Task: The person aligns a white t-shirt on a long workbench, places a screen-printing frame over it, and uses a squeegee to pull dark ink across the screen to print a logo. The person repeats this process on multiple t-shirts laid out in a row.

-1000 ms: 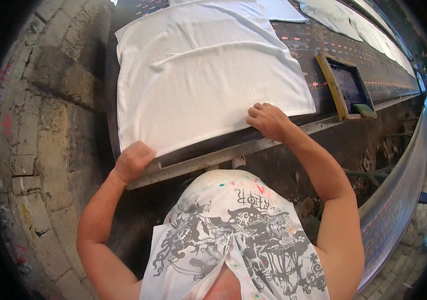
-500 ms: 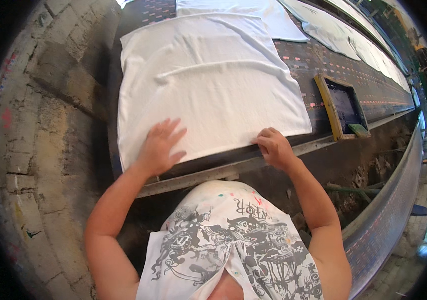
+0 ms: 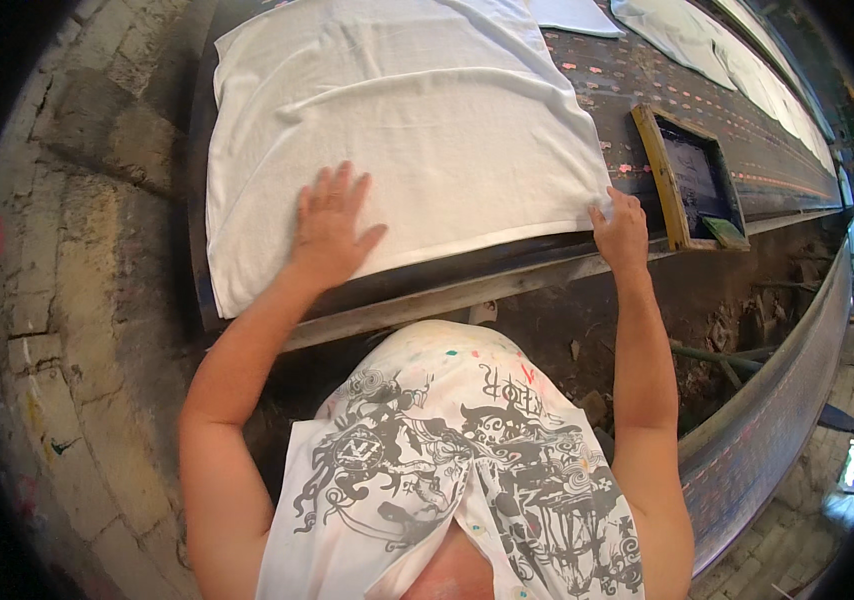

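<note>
A white cloth (image 3: 427, 160), its fabric like a towel, lies spread over the long dark table with a few wrinkles and a raised fold across its middle. My left hand (image 3: 332, 228) rests flat on it near the front edge, fingers spread and holding nothing. At the near right corner of the cloth is my right hand (image 3: 622, 230), its thumb and fingers closed about the corner. Part of that corner is hidden under the fingers.
To the right, a wooden-framed printing screen (image 3: 692, 180) with dark mesh and a green squeegee-like piece (image 3: 722, 232) sits at the table edge. More white cloths (image 3: 677, 40) lie farther along the table (image 3: 587, 90). A brick wall (image 3: 77, 300) runs on the left; another long table (image 3: 767, 430) stands at right.
My right hand has moved right along the front edge to the cloth's corner. My left hand has slid up and flattened on the cloth. The view has shifted slightly.
</note>
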A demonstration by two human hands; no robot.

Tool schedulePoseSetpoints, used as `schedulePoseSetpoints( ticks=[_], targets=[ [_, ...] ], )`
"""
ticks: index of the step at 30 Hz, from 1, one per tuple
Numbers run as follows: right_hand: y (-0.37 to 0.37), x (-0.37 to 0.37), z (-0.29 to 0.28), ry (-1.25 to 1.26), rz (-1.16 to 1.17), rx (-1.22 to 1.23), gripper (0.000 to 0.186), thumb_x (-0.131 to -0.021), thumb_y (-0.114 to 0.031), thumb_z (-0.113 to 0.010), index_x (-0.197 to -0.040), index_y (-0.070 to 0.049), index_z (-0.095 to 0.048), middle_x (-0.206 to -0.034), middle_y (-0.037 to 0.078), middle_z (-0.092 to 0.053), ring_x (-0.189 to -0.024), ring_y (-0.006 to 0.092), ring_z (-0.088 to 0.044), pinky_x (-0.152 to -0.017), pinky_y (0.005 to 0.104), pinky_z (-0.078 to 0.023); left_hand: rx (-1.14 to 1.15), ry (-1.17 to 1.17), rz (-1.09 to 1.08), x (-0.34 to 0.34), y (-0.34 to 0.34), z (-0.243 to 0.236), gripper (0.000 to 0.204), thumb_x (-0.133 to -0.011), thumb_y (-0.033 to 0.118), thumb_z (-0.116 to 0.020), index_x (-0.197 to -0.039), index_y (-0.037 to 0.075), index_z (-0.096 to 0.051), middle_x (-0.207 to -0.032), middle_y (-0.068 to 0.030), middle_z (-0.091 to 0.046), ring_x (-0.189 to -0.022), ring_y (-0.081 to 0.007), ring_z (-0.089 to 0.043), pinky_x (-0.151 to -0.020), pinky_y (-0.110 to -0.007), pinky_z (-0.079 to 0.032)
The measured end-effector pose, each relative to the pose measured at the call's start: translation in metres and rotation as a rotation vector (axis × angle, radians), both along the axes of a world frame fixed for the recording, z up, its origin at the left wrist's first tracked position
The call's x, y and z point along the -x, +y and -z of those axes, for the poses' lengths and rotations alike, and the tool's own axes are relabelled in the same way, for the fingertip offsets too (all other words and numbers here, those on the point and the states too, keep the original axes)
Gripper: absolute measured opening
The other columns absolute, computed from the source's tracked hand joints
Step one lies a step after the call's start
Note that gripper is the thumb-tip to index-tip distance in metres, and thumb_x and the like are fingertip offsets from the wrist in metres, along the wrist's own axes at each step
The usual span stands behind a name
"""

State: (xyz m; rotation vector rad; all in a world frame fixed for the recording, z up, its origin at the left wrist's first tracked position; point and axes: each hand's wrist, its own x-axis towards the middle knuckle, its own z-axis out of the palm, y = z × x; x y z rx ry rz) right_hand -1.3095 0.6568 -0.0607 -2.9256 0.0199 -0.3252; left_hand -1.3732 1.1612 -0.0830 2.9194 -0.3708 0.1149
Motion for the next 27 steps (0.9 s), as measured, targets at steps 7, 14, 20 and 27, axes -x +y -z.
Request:
schedulePoseSetpoints(
  ticks=[7, 14, 20, 27],
  targets=[
    [-0.009, -0.023, -0.019, 0.207, 0.118, -0.144, 0.065, -0.098, -0.042, -0.089, -0.146, -0.002, -0.073, -0.135, 0.025, -0.080, -0.120, 0.0462, -0.077, -0.103, 0.0540, -0.061, -0.009, 0.084, 0.208, 0.002, -0.086, -0.022, 0.092, -0.105, 0.063, -0.074, -0.180, 0.018, -0.044, -0.192, -0.0163, -0.026, -0.178, -0.0431, -0.018, -0.143, -0.063, -0.013],
    [-0.040, -0.045, -0.007, 0.240, -0.046, -0.854, 0.032, -0.101, -0.019, -0.087, -0.121, 0.005, -0.080, -0.105, 0.017, -0.085, -0.094, 0.0172, -0.074, -0.087, 0.0379, -0.057, -0.121, 0.116, 0.165, 0.003, -0.090, -0.020, 0.099, -0.101, 0.065, -0.076, -0.182, 0.021, -0.040, -0.194, -0.0136, -0.020, -0.179, -0.0405, -0.014, -0.144, -0.061, -0.011],
    [-0.065, -0.046, 0.004, 0.328, -0.173, -0.585, 0.037, -0.093, -0.021, -0.092, -0.119, 0.003, -0.079, -0.106, 0.024, -0.084, -0.097, 0.0374, -0.082, -0.091, 0.0468, -0.060, -0.169, 0.138, 0.154, 0.001, -0.096, -0.024, 0.096, -0.102, 0.062, -0.075, -0.181, 0.020, -0.040, -0.194, -0.0140, -0.019, -0.179, -0.0404, -0.013, -0.144, -0.062, -0.011],
    [-0.064, -0.043, -0.006, 0.361, -0.142, -0.600, 0.034, -0.100, -0.028, -0.086, -0.123, -0.003, -0.078, -0.112, 0.027, -0.083, -0.106, 0.0483, -0.080, -0.092, 0.0522, -0.060, -0.095, 0.045, 0.010, -0.007, -0.117, -0.015, 0.087, -0.109, 0.056, -0.071, -0.179, 0.014, -0.043, -0.192, -0.0182, -0.023, -0.177, -0.0452, -0.018, -0.141, -0.067, -0.015]
  ],
)
